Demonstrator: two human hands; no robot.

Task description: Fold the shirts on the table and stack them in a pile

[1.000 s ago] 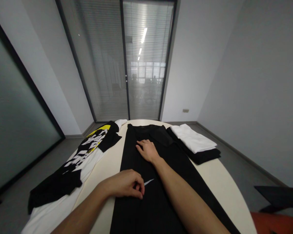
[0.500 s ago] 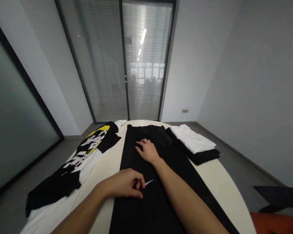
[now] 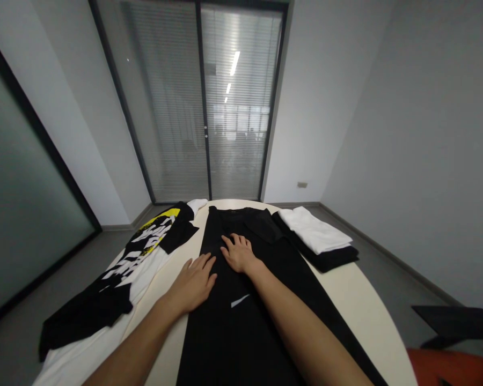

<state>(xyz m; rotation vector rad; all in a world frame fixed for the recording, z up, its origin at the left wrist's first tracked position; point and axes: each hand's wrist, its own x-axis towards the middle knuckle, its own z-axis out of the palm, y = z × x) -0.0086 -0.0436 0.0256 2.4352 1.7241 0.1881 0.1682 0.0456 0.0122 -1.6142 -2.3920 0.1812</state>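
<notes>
The black garment (image 3: 221, 343) lies flat, centred on the table (image 3: 358, 295), long axis running from the far edge toward us, banded end pointing away. Our left hand (image 3: 194, 283) and right hand (image 3: 239, 254) lie open on it, gripping nothing. We seem to be smoothing; the next move calls for light pressure. A printed shirt (image 3: 155, 236) lines the left edge.

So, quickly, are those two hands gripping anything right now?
Left hand: open, palm down at the left edge of the black garment, no grip visible.
Right hand: open, palm down over it, no grip visible.
</notes>
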